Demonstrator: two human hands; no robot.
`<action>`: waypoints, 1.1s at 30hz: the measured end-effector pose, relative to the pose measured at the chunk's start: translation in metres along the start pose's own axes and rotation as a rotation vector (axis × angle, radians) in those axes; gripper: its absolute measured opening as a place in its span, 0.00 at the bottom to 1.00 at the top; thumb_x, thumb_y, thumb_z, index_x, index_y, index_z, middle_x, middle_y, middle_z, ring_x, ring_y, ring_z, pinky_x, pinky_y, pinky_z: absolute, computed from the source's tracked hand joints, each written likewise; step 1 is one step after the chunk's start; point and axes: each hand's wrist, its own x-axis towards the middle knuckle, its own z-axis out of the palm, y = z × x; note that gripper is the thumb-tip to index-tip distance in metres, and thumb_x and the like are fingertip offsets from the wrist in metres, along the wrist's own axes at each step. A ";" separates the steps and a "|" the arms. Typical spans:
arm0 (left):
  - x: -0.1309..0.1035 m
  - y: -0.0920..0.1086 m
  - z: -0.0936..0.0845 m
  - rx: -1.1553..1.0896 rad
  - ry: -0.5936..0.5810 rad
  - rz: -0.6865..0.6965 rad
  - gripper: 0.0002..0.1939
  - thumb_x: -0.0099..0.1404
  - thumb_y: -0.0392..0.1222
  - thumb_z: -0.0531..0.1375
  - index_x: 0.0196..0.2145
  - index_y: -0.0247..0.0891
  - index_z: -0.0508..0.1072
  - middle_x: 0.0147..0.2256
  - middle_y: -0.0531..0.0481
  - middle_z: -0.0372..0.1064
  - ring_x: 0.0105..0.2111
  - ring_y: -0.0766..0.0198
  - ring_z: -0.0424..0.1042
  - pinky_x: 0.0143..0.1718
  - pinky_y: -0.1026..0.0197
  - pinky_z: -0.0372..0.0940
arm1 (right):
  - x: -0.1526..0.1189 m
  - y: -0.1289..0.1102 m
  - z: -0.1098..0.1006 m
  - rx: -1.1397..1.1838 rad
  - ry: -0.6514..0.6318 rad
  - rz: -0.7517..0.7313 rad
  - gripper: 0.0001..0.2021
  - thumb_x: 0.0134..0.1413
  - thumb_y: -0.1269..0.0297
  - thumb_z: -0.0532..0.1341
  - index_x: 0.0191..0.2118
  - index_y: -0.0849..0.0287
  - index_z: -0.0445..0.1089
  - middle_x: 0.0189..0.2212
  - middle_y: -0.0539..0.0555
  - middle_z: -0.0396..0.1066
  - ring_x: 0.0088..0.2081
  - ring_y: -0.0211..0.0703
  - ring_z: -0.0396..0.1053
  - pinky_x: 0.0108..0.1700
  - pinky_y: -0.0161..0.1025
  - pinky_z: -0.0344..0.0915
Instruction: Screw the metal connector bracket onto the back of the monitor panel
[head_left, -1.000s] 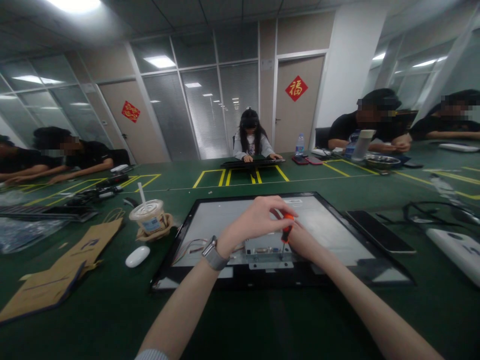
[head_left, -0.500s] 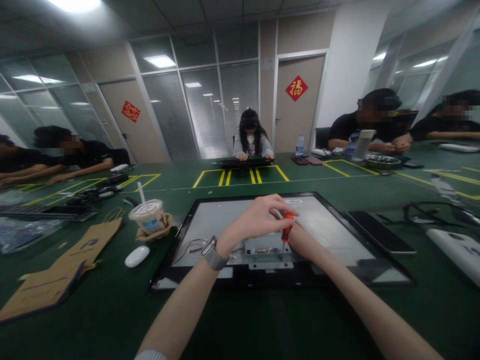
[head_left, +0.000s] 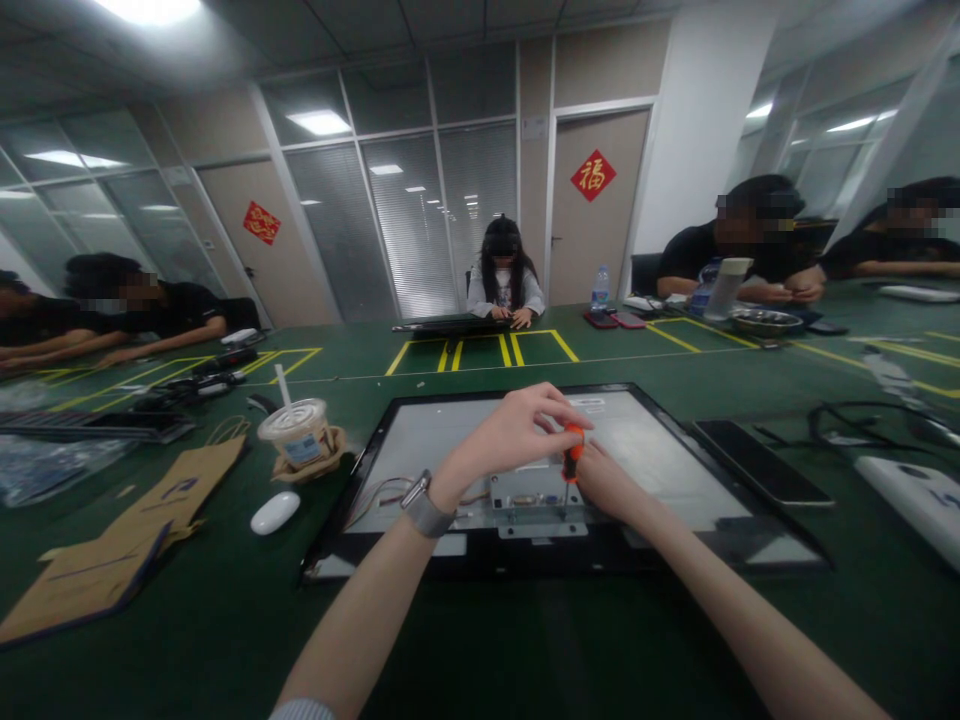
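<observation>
My left hand [head_left: 521, 430], with a watch on its wrist, grips the top of an orange and black screwdriver [head_left: 574, 453] between thumb and fingers. The screwdriver stands nearly upright, its shaft reaching down to a metal bracket [head_left: 541, 531] at the near edge of a flat display panel [head_left: 420, 430]. Just right of the screwdriver is my right hand [head_left: 606, 482], low over the panel; its fingers are mostly hidden, and what they hold cannot be made out. Ports show on the metal box [head_left: 517, 490] beside the bracket.
Left of the panel are a drink cup [head_left: 300, 440], a white case [head_left: 275, 513] and a paper bag [head_left: 142, 530]. A black phone [head_left: 757, 462], cables and a white device [head_left: 911, 505] lie right. People sit around the green table [head_left: 360, 650].
My hands stay at nearly the same spot, with my left fingers slightly shifted on the screwdriver. Across the table, a person's hands and the dark panel there have moved.
</observation>
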 end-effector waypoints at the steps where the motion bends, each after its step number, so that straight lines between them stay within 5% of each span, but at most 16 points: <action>1: 0.000 0.000 0.000 0.016 0.006 -0.001 0.07 0.64 0.40 0.67 0.40 0.41 0.83 0.42 0.47 0.71 0.40 0.63 0.73 0.42 0.58 0.73 | 0.000 0.000 0.000 0.002 0.002 -0.008 0.28 0.59 0.81 0.49 0.62 0.59 0.68 0.64 0.65 0.66 0.68 0.57 0.59 0.67 0.61 0.56; 4: 0.002 -0.002 0.001 0.009 0.025 0.004 0.08 0.63 0.44 0.68 0.39 0.40 0.83 0.39 0.48 0.70 0.37 0.64 0.72 0.40 0.58 0.73 | 0.000 0.000 -0.001 0.023 0.002 -0.004 0.28 0.59 0.81 0.49 0.61 0.58 0.69 0.64 0.64 0.68 0.68 0.55 0.59 0.68 0.59 0.57; 12: 0.001 -0.002 0.002 -0.030 0.036 -0.029 0.09 0.63 0.33 0.63 0.39 0.37 0.83 0.41 0.47 0.73 0.39 0.65 0.74 0.44 0.58 0.73 | -0.001 -0.001 -0.003 0.003 -0.015 0.016 0.30 0.59 0.81 0.48 0.65 0.60 0.65 0.64 0.68 0.66 0.67 0.60 0.61 0.65 0.62 0.59; 19: 0.003 -0.007 0.002 -0.044 0.044 -0.073 0.09 0.61 0.43 0.69 0.39 0.39 0.83 0.40 0.47 0.71 0.36 0.65 0.72 0.40 0.58 0.73 | -0.001 -0.001 -0.003 -0.044 -0.007 0.007 0.31 0.59 0.81 0.49 0.66 0.59 0.65 0.64 0.66 0.66 0.67 0.57 0.62 0.65 0.61 0.59; 29: 0.000 -0.003 -0.002 -0.128 -0.030 -0.063 0.11 0.62 0.31 0.63 0.41 0.37 0.83 0.42 0.46 0.77 0.40 0.63 0.76 0.46 0.56 0.73 | 0.000 0.001 0.000 -0.028 -0.013 0.007 0.28 0.62 0.79 0.50 0.66 0.60 0.65 0.65 0.67 0.65 0.67 0.59 0.61 0.65 0.60 0.59; 33: 0.001 -0.003 0.001 -0.145 -0.043 -0.098 0.08 0.63 0.37 0.66 0.41 0.39 0.83 0.41 0.46 0.77 0.41 0.60 0.76 0.42 0.57 0.73 | 0.000 0.003 0.002 -0.018 0.008 -0.008 0.27 0.62 0.79 0.50 0.64 0.58 0.67 0.63 0.65 0.69 0.67 0.56 0.61 0.67 0.58 0.57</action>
